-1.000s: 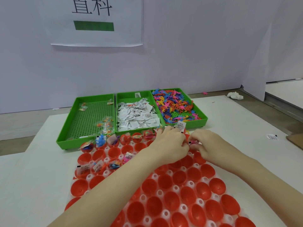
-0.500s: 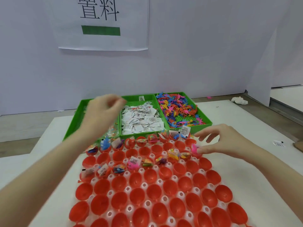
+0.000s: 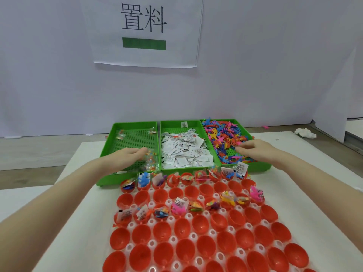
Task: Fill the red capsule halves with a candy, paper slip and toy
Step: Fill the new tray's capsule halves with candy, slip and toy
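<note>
Red capsule halves [image 3: 200, 224] sit open side up in a white holder in front of me. The back row [image 3: 186, 178] and part of the third row [image 3: 196, 206] hold candy, slips and toys. Behind them stand three green trays. My left hand [image 3: 127, 157] reaches into the left tray [image 3: 135, 123], and its fingertips touch clear candy packets [image 3: 150, 160]. The middle tray holds white paper slips [image 3: 184, 152]. My right hand [image 3: 253, 150] lies over the colourful toys [image 3: 222, 132] in the right tray with its fingertips down among them. Whether they pinch one does not show.
A pink toy [image 3: 256, 194] sticks out of a half at the right end of the third row. A crumpled white tissue [image 3: 305, 133] lies at the table's far right corner. A paper sign [image 3: 145, 30] hangs on the white wall behind the trays.
My left hand has dropped from above the trays into the left tray, onto the candy packets. My right hand has let go of the pink toy and moved forward to the toy tray.
</note>
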### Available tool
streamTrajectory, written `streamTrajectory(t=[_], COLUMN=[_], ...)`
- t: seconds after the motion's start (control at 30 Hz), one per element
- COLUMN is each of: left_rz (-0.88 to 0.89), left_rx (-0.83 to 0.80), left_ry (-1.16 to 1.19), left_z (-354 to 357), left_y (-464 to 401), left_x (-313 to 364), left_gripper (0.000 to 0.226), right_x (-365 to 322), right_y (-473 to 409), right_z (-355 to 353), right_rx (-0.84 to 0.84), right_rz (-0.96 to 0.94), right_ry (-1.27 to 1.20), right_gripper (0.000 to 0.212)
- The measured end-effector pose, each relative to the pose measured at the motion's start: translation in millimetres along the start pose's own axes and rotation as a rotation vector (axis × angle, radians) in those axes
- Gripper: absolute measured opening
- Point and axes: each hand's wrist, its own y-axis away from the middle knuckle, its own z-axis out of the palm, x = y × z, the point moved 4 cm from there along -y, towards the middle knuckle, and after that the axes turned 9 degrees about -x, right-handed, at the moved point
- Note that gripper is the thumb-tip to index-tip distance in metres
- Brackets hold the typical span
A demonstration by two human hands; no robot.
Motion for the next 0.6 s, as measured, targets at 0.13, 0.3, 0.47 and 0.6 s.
streamTrajectory(t=[0.13, 0.3, 0.47, 0.6], left_rz=[0.054, 0.064, 0.01, -0.005], left_rx=[-0.032, 0.06, 0.091, 0.144], left_ry=[-0.06, -0.026, -0.124, -0.122], left_z=[1.3, -3.8, -2.9, -5.6], left_y=[-7.6, -9.3, -10.9, -9.6], left_x=[2.2, -5.4, -8.6, -9.4], left_gripper=[0.045, 0.042, 0.035, 0.018], right_x=[0.8, 0.5, -2.9, -3.6], right_y=[-11.7, -13.4, -8.2, -5.8], right_z=[7.3, 1.6, -5.5, -12.1], right_rx=[-0.074, 0.093, 0.275, 0.431], right_rz=[0.06, 0.018, -0.008, -0.014], right_ry=[0.12, 0.04, 0.081, 0.108], right_gripper=[0.044, 0.02, 0.018, 0.019])
